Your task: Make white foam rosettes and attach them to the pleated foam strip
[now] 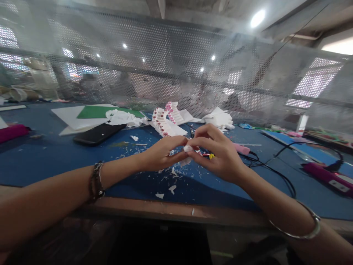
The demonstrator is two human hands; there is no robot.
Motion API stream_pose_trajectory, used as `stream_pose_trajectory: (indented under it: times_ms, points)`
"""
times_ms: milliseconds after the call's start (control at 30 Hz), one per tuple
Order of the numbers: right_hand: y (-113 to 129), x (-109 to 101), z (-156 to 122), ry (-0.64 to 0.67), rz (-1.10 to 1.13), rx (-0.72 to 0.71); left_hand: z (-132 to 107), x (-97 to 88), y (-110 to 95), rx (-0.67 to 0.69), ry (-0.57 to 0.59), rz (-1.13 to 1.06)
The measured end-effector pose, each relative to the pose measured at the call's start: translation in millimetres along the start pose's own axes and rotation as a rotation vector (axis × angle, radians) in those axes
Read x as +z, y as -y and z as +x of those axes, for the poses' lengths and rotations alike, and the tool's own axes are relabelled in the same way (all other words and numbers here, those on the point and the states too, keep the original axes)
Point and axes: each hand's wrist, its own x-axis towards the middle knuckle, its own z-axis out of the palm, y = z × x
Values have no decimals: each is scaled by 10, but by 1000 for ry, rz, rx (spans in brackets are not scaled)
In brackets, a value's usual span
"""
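Both hands meet over the middle of the table. Between my left hand (165,152) and my right hand (217,152) is a small crumpled white piece (188,148), looking like paper or tissue. The fingertips of each hand pinch it. Small white scraps (172,189) lie below and around the hands on the blue table top (127,180). Just beyond the fingers stand folded white paper strips (165,127) with rows of pink and dark red bits along them. A tool with a red and yellow part (211,156) lies partly hidden behind my right hand.
A black phone (99,134), a green sheet (96,112) and crumpled white paper (125,117) lie left. White paper pieces (219,118) are stacked behind. At right are a pink corded tool (242,148), a black cable (286,180) and a magenta device (328,178). A perforated screen (154,48) stands behind.
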Motion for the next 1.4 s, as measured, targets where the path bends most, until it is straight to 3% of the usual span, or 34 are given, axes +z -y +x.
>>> stream_pose_trajectory:
  times_ms: [200, 467, 600, 833, 1067, 1233, 1333, 1400]
  points:
    - [-23, 39, -21, 2, -41, -52, -32, 48, -8, -87, 109, -123]
    - [8, 45, -14, 74, -331, -189, -46, 93, 2, -36, 157, -259]
    - [34, 33, -16, 105, -513, -282, -43, 109, 20, -27, 130, -202]
    - [38, -35, -19, 24, -661, -404, -43, 152, 51, 15, 66, -148]
    - [71, -16, -1, 152, -613, -472, -70, 184, 50, -32, 120, -108]
    - [61, -38, 14, 20, -331, -307, -53, 139, 10, 20, 93, -141]
    - [18, -47, 8, -119, -176, -137, -54, 110, -12, -40, 73, -118]
    - [1, -48, -1, -124, -150, -64, -62, 98, -20, -75, 68, -141]
